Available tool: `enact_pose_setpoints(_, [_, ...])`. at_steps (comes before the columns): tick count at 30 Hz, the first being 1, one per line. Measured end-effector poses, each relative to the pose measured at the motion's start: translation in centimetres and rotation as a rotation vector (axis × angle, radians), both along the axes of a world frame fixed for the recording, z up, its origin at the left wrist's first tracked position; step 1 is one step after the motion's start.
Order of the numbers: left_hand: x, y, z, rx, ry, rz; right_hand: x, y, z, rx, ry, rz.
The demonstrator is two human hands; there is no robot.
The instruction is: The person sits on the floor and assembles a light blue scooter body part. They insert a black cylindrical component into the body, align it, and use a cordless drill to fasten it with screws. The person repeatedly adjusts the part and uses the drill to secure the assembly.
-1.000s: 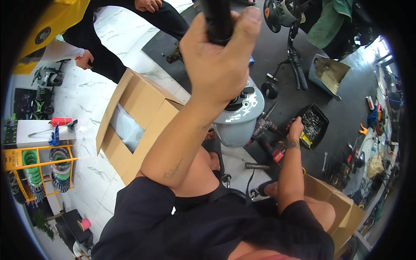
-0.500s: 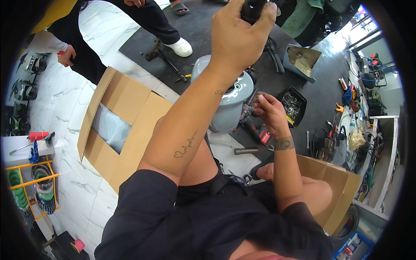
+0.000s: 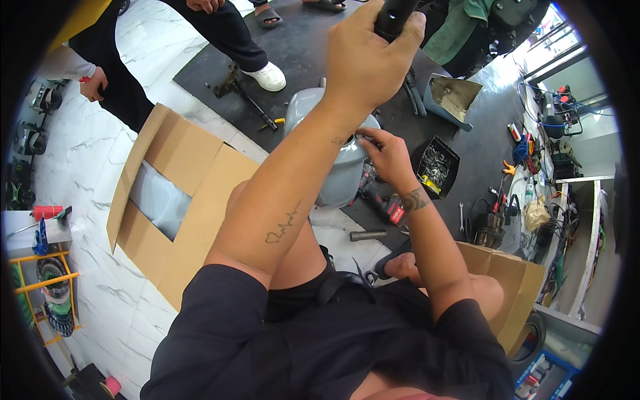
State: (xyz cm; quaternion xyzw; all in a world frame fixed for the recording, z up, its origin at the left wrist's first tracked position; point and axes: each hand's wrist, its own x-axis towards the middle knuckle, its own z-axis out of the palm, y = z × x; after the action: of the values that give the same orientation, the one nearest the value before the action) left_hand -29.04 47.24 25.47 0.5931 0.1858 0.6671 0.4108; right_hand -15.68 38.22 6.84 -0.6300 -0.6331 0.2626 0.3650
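Observation:
My left hand point(image 3: 370, 57) is raised at the top middle, its fingers wrapped round a black cylindrical handle point(image 3: 397, 19). What the handle leads to is cut off by the picture's edge. Below that forearm stands a glossy grey fuel tank point(image 3: 337, 183), partly hidden by my arm. My right hand point(image 3: 392, 160) is at the tank's upper right, thumb and finger drawn together beside the round fitting on top. Anything between those fingertips is too small to name. A red and black cordless power tool point(image 3: 385, 205) lies just below my right hand.
A black tray of bolts point(image 3: 437, 167) and a grey curved panel point(image 3: 452, 100) lie on the dark mat. A metal tube point(image 3: 368, 235) is near my foot. An opened cardboard box point(image 3: 200, 200) stands left. Two people's legs are at upper left; tools line the right wall.
My right hand has moved left and up, from beside the power tool to the tank's top. My left hand still grips the handle. The view has shifted slightly.

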Motion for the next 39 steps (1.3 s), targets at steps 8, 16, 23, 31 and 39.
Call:
enact_pose_setpoints(8, [-0.2, 0.5, -0.1, -0.132, 0.115, 0.054, 0.0, 0.8, 0.7, -0.105, 0.018, -0.076])
enact_pose_setpoints(16, [0.1, 0.9, -0.4, -0.050, 0.071, 0.092, 0.7, 0.6, -0.3, 0.113, 0.003, -0.176])
enact_pose_setpoints(23, [0.0, 1.3, -0.4, 0.013, 0.053, 0.100, 0.1, 0.8, -0.3, 0.330, -0.273, -0.020])
enact_pose_setpoints(31, [0.3, 1.9, -0.2, 0.086, -0.047, 0.104, 0.8, 1.3, 1.4, 0.221, -0.326, 0.104])
enact_pose_setpoints(39, [-1.1, 0.8, 0.3, -0.202, 0.168, -0.010, 0.9, 1.8, 0.7, 0.061, 0.253, -0.180])
